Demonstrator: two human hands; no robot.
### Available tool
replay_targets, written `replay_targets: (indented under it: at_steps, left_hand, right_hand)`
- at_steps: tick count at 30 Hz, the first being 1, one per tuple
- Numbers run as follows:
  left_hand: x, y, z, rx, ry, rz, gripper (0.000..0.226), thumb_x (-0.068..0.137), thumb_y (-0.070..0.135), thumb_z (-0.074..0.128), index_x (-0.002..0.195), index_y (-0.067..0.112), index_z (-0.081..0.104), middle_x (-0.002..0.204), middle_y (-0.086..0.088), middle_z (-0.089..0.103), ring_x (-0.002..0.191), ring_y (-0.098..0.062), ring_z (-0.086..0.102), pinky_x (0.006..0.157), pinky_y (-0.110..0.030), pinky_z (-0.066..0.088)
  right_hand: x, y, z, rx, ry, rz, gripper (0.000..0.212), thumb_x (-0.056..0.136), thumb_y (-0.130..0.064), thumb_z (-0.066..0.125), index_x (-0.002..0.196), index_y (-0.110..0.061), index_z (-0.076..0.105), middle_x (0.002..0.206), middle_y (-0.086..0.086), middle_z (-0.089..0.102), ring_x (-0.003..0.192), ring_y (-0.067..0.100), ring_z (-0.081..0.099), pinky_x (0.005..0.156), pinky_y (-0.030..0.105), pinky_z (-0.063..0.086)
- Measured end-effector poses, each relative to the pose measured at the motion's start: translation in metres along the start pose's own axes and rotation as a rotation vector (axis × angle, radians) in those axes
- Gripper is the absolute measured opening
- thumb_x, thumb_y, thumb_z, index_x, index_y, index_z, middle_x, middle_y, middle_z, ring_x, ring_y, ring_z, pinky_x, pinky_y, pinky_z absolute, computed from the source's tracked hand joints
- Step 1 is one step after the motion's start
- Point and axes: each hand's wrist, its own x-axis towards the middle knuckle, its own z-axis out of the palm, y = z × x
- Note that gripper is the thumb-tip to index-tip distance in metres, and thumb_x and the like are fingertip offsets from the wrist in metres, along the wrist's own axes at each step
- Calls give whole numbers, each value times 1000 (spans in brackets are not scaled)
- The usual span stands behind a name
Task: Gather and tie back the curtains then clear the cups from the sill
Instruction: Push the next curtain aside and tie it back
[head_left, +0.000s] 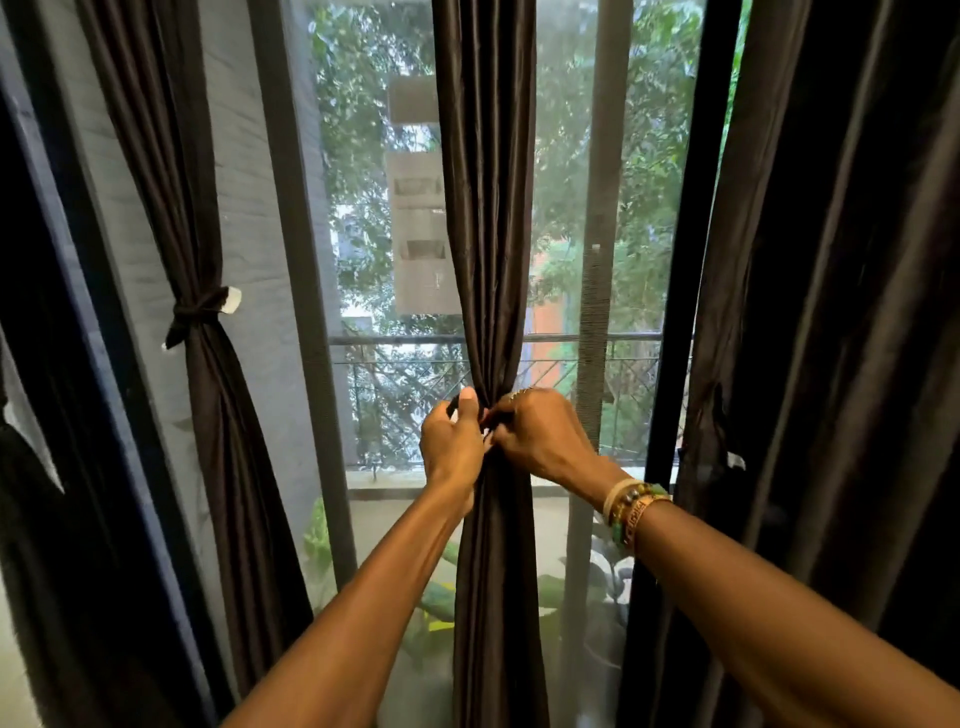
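Both hands, left (451, 441) at nine o'clock and right (540, 441) at three, clamp the vertical middle curtain (488, 234) at its gathered waist.

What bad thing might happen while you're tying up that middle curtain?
Both hands, the left hand and right hand, pinch the middle curtain at one narrow spot, so the tie might slip and the folds spill open. The right curtain hangs loose beside the arm and might get snagged by the bracelets.
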Motion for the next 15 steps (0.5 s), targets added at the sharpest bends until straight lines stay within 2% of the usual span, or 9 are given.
replay_targets:
  at_steps: [3, 5, 6, 8, 10, 11, 13, 14, 15]
  left_hand:
    - [0, -5, -4, 382, -66, 202, 30, 89, 50, 52, 93, 21, 60, 89, -3, 69, 83, -23, 67, 77, -49, 57]
    - [-1, -4, -7, 565, -90, 339, 20, 96, 37, 53, 93, 18, 58, 84, -3, 66, 80, -26, 64, 71, -44, 54]
    - [-1, -3, -9, 647, -88, 410, 15, 98, 28, 53, 93, 15, 58, 84, -4, 66, 79, -27, 63, 68, -40, 51]
    - [0, -2, -10, 849, -74, 547, 9, 98, 16, 52, 98, 12, 61, 90, -9, 66, 82, -29, 61, 65, -36, 42]
    - [1, -3, -9, 1027, -80, 642, 15, 96, 11, 51, 106, 9, 62, 99, -14, 65, 88, -32, 60, 67, -32, 37]
    - [1, -5, -9, 1090, -99, 674, 20, 96, 12, 50, 112, 8, 62, 104, -16, 64, 91, -33, 60, 69, -31, 37]
    - [-2, -10, -9, 1178, -154, 691, 34, 94, 26, 54, 125, 10, 58, 118, -15, 59, 102, -31, 58, 79, -34, 48]
    - [-4, -13, -10, 1207, -184, 678, 46, 90, 37, 58, 129, 13, 56, 123, -13, 55, 108, -29, 56, 86, -37, 51]
    - [-5, -16, -12, 1229, -207, 659, 57, 85, 47, 62, 131, 15, 53, 127, -10, 53, 111, -28, 54, 90, -40, 52]
  right_hand:
    - [7, 5, -10, 399, -148, 159, 16, 77, -12, 65, 82, -14, 80, 66, 6, 71, 55, 10, 56, 60, 26, 47]
    - [9, 8, -14, 633, -242, 237, 21, 84, -12, 57, 82, -1, 75, 68, 9, 70, 61, 18, 60, 67, 34, 52]
    - [11, 8, -15, 749, -292, 291, 25, 88, -12, 53, 85, 3, 72, 75, 10, 72, 69, 24, 66, 76, 40, 57]
    - [13, 6, -17, 958, -383, 421, 33, 95, -27, 51, 84, -3, 70, 79, 8, 74, 79, 26, 68, 88, 45, 54]
    - [16, 4, -18, 1031, -403, 486, 45, 93, -51, 58, 69, -15, 70, 68, 2, 69, 70, 20, 65, 86, 43, 54]
    - [17, 3, -17, 1039, -378, 524, 44, 89, -53, 65, 68, -15, 72, 67, 4, 70, 67, 18, 65, 85, 42, 55]
    - [20, 3, -13, 1114, -328, 622, 40, 82, -39, 78, 93, -1, 75, 92, 17, 74, 76, 24, 67, 86, 44, 58]
    - [20, 2, -12, 1147, -337, 665, 44, 82, -32, 80, 106, 4, 72, 104, 19, 71, 83, 28, 65, 86, 44, 57]
    - [20, 1, -12, 1156, -368, 687, 46, 83, -28, 78, 114, 5, 69, 106, 17, 67, 88, 30, 63, 85, 44, 55]
